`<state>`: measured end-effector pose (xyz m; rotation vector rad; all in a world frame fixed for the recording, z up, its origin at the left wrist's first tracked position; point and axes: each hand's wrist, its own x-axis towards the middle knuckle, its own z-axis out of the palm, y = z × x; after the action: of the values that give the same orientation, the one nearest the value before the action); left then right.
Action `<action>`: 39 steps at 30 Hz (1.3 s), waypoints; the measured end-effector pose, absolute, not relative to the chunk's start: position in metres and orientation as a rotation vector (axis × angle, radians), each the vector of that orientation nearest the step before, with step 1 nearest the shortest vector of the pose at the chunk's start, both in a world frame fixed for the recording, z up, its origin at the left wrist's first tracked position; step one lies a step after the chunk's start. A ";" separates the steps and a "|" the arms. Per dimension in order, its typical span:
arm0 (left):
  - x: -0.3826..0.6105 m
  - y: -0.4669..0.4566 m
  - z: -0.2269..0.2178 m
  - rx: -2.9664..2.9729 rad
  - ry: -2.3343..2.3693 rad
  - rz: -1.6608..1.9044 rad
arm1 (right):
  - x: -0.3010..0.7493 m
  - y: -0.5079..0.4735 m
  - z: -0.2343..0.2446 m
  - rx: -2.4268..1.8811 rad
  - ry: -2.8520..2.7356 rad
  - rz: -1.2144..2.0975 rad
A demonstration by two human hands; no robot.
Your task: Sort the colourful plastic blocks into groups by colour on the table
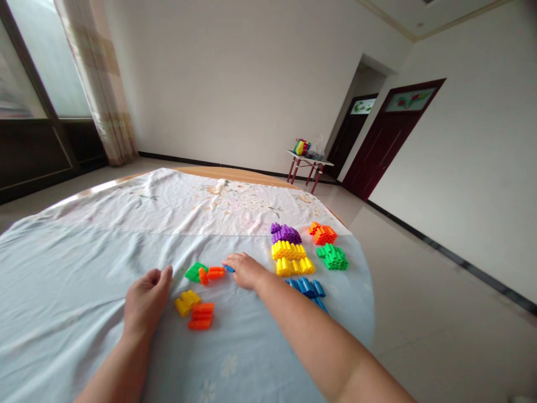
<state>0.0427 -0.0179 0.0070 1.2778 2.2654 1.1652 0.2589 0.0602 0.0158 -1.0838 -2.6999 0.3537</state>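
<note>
My right hand [244, 271] is low over the cloth, its fingers closed on a small blue plastic piece [229, 268]. Just left of that piece lie orange plastic pieces [216, 272], with a flat green piece [195, 272] beside them. My left hand [147, 294] rests on the cloth with its fingers curled in and the thumb against them; whatever is inside, if anything, is hidden. Between my hands and nearer to me are a few yellow tube-like pieces [187, 302] and a joined set of orange tube-like pieces [201, 316].
Right of my right hand, groups of purple [287, 233], yellow [289, 251], orange [323, 233], green [333, 257] and blue pieces [308, 287] lie sorted by colour. A wrinkled cloth [104, 263] covers the round table. Farther back stands a small table [308, 159] with bags.
</note>
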 end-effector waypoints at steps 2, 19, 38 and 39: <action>0.043 -0.018 0.008 1.260 2.241 1.164 | 0.258 0.057 0.018 -1.114 -2.715 0.328; 0.039 -0.018 0.006 1.220 2.298 1.086 | 0.293 -0.030 0.027 -1.182 -2.460 0.562; 0.038 -0.020 -0.005 1.161 2.331 1.206 | 0.426 -0.074 0.049 -1.505 -2.023 0.561; 0.039 -0.020 -0.005 1.157 2.328 1.216 | 0.426 -0.073 0.049 -1.499 -2.029 0.563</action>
<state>0.0388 -0.0203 -0.0049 1.1567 2.3279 1.2157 0.4259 -0.0732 0.0486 -1.4988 -2.0295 0.5630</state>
